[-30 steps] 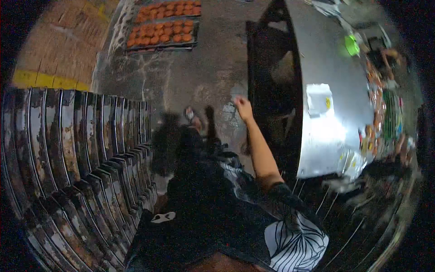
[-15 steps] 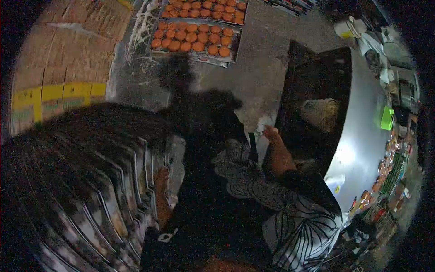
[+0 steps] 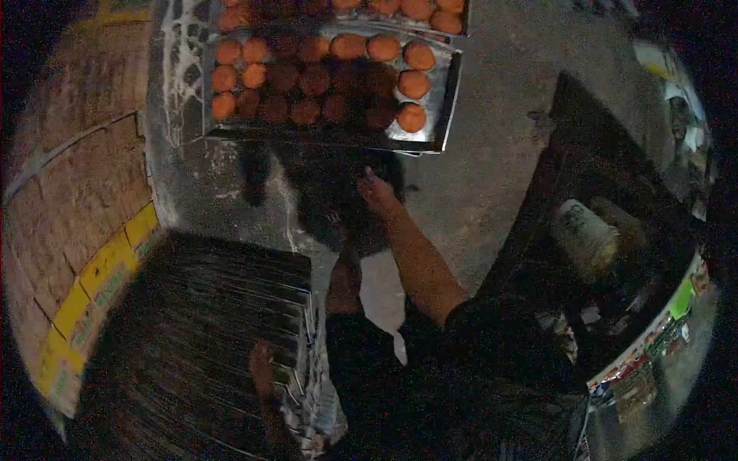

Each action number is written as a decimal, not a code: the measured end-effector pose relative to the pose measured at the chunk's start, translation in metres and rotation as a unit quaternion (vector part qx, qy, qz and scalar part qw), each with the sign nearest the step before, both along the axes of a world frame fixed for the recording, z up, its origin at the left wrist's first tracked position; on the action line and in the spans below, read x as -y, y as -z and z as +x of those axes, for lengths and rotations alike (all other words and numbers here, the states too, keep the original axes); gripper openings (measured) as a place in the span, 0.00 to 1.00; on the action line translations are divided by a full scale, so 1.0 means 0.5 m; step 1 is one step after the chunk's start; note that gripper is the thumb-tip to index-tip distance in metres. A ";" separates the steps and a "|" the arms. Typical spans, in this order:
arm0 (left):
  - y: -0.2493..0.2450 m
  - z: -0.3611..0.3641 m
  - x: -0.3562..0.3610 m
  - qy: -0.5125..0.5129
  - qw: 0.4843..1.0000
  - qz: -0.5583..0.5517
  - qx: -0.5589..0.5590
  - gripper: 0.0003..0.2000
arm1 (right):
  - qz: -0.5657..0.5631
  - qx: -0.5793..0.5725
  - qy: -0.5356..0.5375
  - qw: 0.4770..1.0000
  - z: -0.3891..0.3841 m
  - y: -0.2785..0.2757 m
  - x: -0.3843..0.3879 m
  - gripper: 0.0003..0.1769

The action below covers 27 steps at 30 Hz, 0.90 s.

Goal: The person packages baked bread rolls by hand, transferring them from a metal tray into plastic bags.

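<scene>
**Hands between a bun tray and a tray stack**

- Right hand [image 3: 377,192]: held out forward over the floor [image 3: 492,154], just short of the near edge of the tray [image 3: 442,92]. No contact with the tray is seen. The fingers are dim and blurred, and whether they are curled or spread cannot be told. Nothing is seen held in them.
- Left hand [image 3: 261,361]: laid low on the right edge of the stack [image 3: 200,323] of empty metal trays. Its grip cannot be told in the dark.
- Tray: set on the floor ahead of the person and filled with rows of round orange buns [image 3: 415,83], partly shaded.
- Boxes [image 3: 69,192]: cardboard, piled at the left beside the stack.
- Table [image 3: 661,338]: placed at the right, with a pale roll [image 3: 584,234] seen in the dark space under it.
</scene>
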<state>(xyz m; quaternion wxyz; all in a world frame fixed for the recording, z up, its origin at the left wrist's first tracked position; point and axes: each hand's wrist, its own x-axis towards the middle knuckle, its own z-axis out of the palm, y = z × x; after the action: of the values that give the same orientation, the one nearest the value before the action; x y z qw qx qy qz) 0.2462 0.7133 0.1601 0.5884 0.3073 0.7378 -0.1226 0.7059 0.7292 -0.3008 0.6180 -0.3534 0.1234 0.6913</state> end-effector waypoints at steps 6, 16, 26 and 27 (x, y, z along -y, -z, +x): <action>0.013 0.053 -0.043 -0.180 0.981 -0.066 -0.017 0.18 | -0.175 -0.068 0.155 0.970 -0.049 0.171 -0.201 0.14; 0.392 0.212 -0.305 -0.498 0.786 -0.066 0.360 0.19 | -0.273 0.101 0.200 0.935 0.028 0.071 -0.221 0.12; 0.703 0.527 -0.567 -0.410 0.902 0.036 0.130 0.21 | -0.503 0.137 0.206 0.828 0.181 -0.340 -0.141 0.07; 0.699 0.540 -0.568 -0.404 0.905 0.038 0.130 0.20 | -0.495 0.230 0.184 0.817 0.155 -0.265 -0.103 0.06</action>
<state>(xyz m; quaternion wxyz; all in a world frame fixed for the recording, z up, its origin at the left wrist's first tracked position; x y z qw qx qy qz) 0.5163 0.9972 -0.1896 0.6658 0.0185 0.7201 0.1947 0.7832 0.7805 -0.1685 0.4859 -0.7314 0.3656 0.3086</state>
